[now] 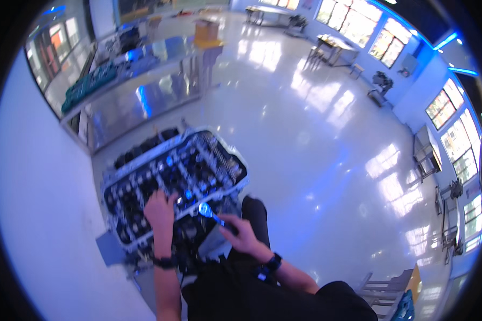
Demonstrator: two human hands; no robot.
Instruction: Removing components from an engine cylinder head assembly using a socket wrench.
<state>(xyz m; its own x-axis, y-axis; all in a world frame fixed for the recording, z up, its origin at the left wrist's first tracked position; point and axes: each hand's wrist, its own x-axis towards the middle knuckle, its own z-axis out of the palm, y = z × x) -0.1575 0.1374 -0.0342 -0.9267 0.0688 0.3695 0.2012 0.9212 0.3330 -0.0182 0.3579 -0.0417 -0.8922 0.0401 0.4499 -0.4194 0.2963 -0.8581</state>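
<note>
An engine's cylinder head (166, 174) with its top uncovered lies in front of me, its pale rim running around rows of dark and shiny metal parts. My left hand (159, 210) is over its near left part, fingers curled down among the parts and thumb out to the right. Whatever those fingers grip is hidden. By the near right edge, my right hand (242, 234) is closed around the dark handle of a ratchet wrench (205, 209). The wrench's shiny round head points up and left, close to the engine's rim.
Beyond the engine stands a metal workbench (144, 101) with a teal tool case (91, 83) and a yellow-brown box (207, 33). A white wall (43, 187) rises close on the left. At the lower right is a grey slatted rack (385, 289). My leg (254, 214) is beside the engine.
</note>
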